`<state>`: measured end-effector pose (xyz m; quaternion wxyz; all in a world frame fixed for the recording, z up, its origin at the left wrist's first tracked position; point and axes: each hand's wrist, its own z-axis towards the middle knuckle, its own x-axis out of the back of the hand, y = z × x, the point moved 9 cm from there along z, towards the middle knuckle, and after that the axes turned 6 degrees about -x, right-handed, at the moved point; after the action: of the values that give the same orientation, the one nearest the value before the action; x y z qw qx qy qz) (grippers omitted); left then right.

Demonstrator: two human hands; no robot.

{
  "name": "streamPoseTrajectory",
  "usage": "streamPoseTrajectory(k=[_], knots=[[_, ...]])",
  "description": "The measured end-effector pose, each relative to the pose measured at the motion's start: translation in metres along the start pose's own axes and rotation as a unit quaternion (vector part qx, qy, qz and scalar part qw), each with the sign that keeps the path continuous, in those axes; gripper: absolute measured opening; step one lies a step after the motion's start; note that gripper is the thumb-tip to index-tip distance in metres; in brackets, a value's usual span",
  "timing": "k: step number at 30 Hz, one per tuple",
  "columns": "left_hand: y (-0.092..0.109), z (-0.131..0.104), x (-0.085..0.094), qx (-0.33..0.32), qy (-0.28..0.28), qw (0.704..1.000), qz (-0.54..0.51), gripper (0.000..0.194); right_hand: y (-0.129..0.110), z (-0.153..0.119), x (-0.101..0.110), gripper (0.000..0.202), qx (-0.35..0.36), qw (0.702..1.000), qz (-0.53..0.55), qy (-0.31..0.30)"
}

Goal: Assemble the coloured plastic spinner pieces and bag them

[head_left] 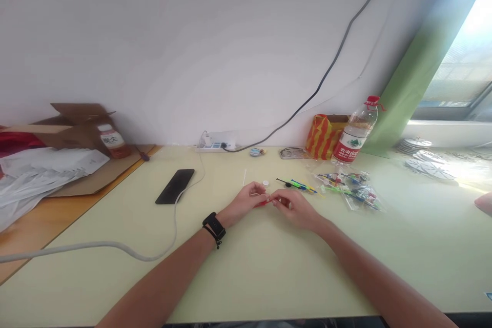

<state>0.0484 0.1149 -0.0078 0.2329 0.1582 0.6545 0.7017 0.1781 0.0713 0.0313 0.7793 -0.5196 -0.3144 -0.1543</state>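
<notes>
Where both hands (pixel 246 205) (pixel 295 208) meet, fingers (pixel 282 205) partly hide a red piece (pixel 263 204)

The pale table (pixel 238 277) bears a black phone (pixel 175 186), a large bottle (pixel 352 138) and plastic-bagged colourful parts (pixel 363 192).

small red piece (pixel 263 203) | slim, partly hidden | pinched between left hand (pixel 246 204) and right hand (pixel 295 208) | finer shape unclear

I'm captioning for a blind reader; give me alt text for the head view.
Left hand and right hand meet at a small red piece above a pale table. A phone lies left; coloured parts, bags and a bottle are right.
</notes>
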Motion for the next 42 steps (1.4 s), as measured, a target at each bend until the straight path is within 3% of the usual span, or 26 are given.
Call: streamPoseTrajectory(k=[6, 10, 17, 22, 29, 35, 42], knots=[[0.007, 0.000, -0.010, -0.019, -0.024, 0.999, 0.029, 0.041, 0.003, 0.001, 0.005, 0.019, -0.006, 1.000, -0.004, 0.028], [0.002, 0.002, -0.001, -0.017, 0.016, 1.000, 0.002, 0.043, 0.005, 0.001, 0.007, 0.016, -0.010, 0.999, -0.017, 0.038], [0.006, 0.003, 0.003, -0.037, 0.038, 0.998, 0.030, 0.041, 0.006, 0.001, 0.011, 0.015, -0.017, 0.998, -0.014, 0.061], [0.017, 0.000, -0.001, -0.072, 0.035, 0.995, 0.066, 0.038, 0.009, 0.001, 0.017, 0.016, -0.026, 0.996, -0.026, 0.085], [0.026, -0.005, -0.010, -0.126, 0.022, 0.981, 0.144, 0.027, 0.009, 0.001, 0.014, 0.015, -0.024, 0.996, -0.049, 0.073], [0.035, -0.010, -0.017, -0.172, -0.001, 0.955, 0.243, 0.020, 0.015, 0.004, 0.010, 0.016, -0.034, 0.998, 0.016, 0.056], [0.048, -0.011, -0.023, -0.188, -0.021, 0.944, 0.271, 0.021, 0.012, 0.006, 0.014, 0.018, -0.050, 0.994, 0.081, 0.050]])
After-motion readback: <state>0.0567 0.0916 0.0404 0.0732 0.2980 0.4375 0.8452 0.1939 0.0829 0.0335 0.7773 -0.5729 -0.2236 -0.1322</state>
